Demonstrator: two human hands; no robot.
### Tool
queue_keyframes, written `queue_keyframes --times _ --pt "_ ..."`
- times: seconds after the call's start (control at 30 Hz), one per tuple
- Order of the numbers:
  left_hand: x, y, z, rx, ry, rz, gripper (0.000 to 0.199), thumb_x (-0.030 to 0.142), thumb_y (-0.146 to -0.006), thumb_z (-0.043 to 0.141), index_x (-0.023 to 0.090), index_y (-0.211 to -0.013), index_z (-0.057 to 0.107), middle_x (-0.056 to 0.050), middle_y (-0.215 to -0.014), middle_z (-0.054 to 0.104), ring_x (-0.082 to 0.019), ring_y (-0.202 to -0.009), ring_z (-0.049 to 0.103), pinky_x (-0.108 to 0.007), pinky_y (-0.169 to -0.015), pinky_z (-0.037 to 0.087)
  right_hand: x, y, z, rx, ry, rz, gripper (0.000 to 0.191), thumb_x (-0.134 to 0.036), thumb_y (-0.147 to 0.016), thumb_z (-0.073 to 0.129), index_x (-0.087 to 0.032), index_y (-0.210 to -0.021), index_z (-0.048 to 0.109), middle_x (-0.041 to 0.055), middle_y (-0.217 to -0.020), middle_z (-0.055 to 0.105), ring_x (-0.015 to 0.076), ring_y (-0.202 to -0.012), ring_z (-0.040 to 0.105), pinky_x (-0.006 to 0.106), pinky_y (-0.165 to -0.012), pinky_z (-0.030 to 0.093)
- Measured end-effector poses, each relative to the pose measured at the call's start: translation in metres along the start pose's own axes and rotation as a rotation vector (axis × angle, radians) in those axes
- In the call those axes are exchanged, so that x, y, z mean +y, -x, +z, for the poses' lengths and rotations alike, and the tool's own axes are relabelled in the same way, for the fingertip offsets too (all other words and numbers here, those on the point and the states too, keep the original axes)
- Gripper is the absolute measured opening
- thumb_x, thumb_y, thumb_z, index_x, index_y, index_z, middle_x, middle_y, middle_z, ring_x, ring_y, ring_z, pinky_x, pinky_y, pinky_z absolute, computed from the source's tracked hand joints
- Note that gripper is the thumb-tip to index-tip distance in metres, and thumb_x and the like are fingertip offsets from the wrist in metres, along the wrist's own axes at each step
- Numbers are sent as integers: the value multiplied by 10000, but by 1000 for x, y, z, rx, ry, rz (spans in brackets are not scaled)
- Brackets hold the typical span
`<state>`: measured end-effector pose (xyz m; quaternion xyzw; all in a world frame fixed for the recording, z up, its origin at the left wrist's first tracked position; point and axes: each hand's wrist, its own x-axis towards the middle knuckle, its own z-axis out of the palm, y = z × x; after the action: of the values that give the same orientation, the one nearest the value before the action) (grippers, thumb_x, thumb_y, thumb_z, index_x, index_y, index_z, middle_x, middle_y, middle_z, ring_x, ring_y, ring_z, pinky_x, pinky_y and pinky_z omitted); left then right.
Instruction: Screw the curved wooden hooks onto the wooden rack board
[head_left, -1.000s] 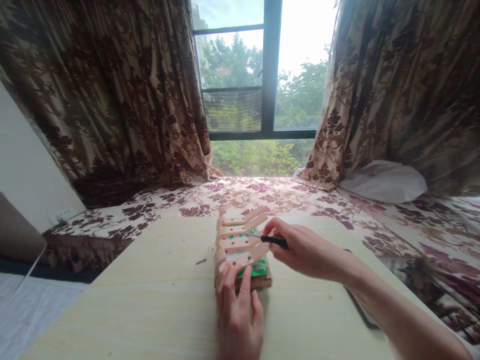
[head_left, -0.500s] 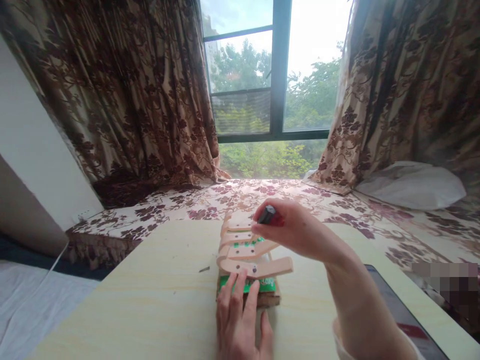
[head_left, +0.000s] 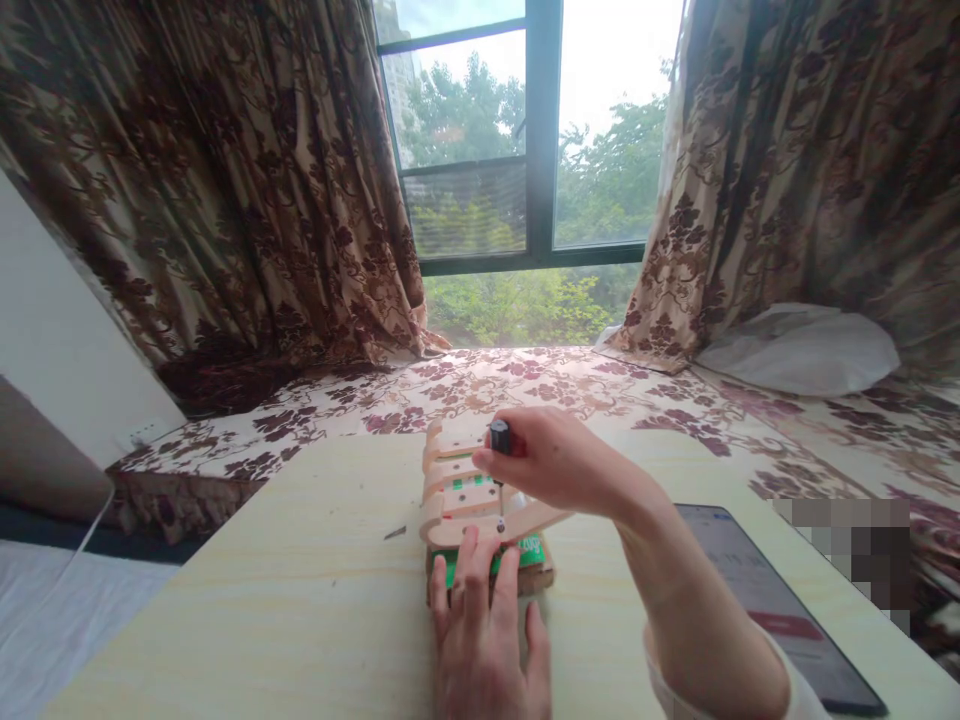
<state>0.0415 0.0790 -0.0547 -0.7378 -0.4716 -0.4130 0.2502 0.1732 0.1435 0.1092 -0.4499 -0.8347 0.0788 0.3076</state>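
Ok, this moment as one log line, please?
left hand: fingers on green-labelled block | right hand: gripping screwdriver, pointed down at wooden pieces | phone: on table

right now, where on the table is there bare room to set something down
Widest, nearly bare: the table between its left edge and the small metal piece. Smaller: between the left hand and right arm. Crowded: the middle, with box, wooden pieces, screwdriver and right hand; the right side, where the phone lies.

Daylight from a window (head_left: 541,130) bleaches the sky (head_left: 611,50) nearly white, leaving floral curtains (head_left: 247,170) dim; wide-angle distortion stretches the edges, and a pixelated patch (head_left: 862,560) blurs lower right.
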Motion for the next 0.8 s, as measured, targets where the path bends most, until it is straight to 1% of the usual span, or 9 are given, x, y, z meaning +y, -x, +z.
queue_keyframes --times 0.07,0.2,0.3,0.4,0.5,0.6,0.67,0.8 --pt "-2 -3 -1 -6 1 8 366 173 -787 560 178 -1153 550 -118 -1232 555 -243 -1234 467 -456 -1113 236 0 -1 2 -14 13 2 240 -341 -806 548 -178 -637 502 -29 -593 506 85 -572 375 235 -537 245" --pt "-3 -5 0 -12 12 -40 331 230 -794 582 224 -1125 573 -85 -1207 581 -228 -1186 502 -409 -1040 316 1 -3 6 -41 12 9 251 -339 -795 541 -181 -621 452 -32 -579 491 82 -557 369 240 -523 231" --pt "1 -4 1 -20 29 -44 348 234 -807 566 218 -1155 566 -87 -1218 586 -228 -1179 506 -396 -1007 333 3 -4 7 -63 -4 9 247 -338 -794 531 -184 -621 446 -29 -577 493 85 -556 380 241 -522 237" --pt "7 -5 0 10 83 -108 317 219 -828 528 210 -1141 580 -89 -1202 602 -229 -1180 506 -406 -1016 328 4 -5 7 -76 -6 35 231 -339 -800 521 -187 -634 467 -25 -582 507 92 -564 399 242 -530 253" --pt "11 -6 -1 62 126 -163 287 209 -830 532 222 -1109 598 -79 -1191 614 -223 -1185 504 -431 -1061 293 5 -4 7 -78 -20 58 207 -351 -810 523 -192 -681 498 -18 -620 532 100 -588 423 244 -541 266" --pt "9 -6 -2 97 107 -192 293 227 -819 562 238 -1110 599 -75 -1222 603 -242 -1223 478 -498 -1105 221 6 -3 8 -64 -44 53 166 -355 -810 545 -201 -765 505 -13 -695 557 106 -626 441 243 -552 272" --pt "5 -4 -2 80 75 -172 317 241 -808 581 235 -1125 589 -72 -1248 594 -256 -1258 448 -518 -1118 187 7 -3 8 -58 -47 49 157 -351 -810 553 -206 -797 494 -13 -727 561 108 -643 444 242 -558 275" --pt "-2 0 -1 11 24 -81 384 261 -787 608 217 -1165 563 -70 -1278 579 -247 -1265 444 -487 -1136 151 7 -3 9 -68 -38 40 161 -338 -812 549 -207 -774 464 -20 -707 538 107 -635 433 243 -558 274"
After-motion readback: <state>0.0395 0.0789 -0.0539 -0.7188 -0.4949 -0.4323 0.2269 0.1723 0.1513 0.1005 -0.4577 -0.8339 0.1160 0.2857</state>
